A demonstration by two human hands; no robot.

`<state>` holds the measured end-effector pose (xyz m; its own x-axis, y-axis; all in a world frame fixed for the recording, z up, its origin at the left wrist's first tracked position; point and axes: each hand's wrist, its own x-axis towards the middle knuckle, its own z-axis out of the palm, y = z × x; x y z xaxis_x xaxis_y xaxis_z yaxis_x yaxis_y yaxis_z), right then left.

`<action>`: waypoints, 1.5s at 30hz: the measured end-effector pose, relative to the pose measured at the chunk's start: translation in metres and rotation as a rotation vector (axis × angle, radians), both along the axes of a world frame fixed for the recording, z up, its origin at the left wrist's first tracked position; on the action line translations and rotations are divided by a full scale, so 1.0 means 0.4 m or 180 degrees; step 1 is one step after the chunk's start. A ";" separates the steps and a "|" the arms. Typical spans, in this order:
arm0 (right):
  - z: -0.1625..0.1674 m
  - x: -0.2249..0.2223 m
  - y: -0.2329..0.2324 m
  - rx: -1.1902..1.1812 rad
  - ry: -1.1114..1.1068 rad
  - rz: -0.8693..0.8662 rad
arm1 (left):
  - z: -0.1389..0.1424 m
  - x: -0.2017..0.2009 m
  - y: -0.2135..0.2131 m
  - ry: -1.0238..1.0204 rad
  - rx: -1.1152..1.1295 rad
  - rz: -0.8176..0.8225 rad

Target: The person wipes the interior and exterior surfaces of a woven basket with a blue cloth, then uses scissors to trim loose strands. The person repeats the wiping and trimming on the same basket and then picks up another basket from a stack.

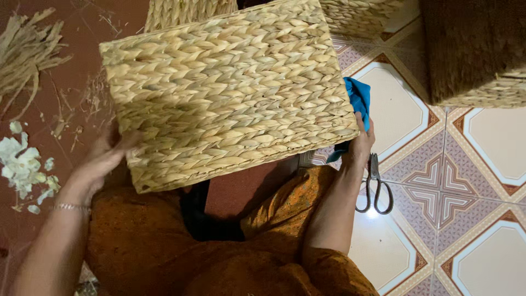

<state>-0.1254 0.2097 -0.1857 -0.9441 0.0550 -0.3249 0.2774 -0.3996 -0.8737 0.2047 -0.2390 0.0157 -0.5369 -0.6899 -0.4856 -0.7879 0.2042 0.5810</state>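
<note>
Orange cloth [164, 246] covered the lap below a woven straw basket [230, 93], held tilted between both hands. Left hand [101, 161] gripped its left edge; right hand [359, 145] pressed blue cloth [359, 98] against its right side, scissors [375, 186] lying just beside on the tiles.

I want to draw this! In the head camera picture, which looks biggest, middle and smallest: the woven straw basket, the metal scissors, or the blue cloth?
1. Woven straw basket, by far the largest, though held nearest the camera.
2. Metal scissors on the tiled floor.
3. Blue cloth, but it is mostly hidden behind the basket, so this place is unsure.

Patterned tile floor [394, 109], scissors [375, 189], straw scraps [24, 46]
</note>
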 end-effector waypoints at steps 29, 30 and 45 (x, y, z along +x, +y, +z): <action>0.166 0.102 -0.329 -0.1040 0.1073 0.0854 | 0.042 -0.166 -0.501 0.1736 -0.0467 -0.0700; 0.160 0.113 -0.331 -0.0977 0.1069 0.0875 | 0.040 -0.174 -0.506 0.1880 -0.0458 -0.0720; 0.150 0.197 -0.376 -0.0201 0.0953 0.1229 | -0.068 -0.313 -0.469 0.1021 -0.1609 -0.0166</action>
<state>-0.0467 0.0593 -0.1256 -0.9441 -0.3285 -0.0274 0.1560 -0.3719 -0.9151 0.0796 -0.4267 -0.0115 -0.6416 -0.7620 0.0876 -0.5708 0.5507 0.6090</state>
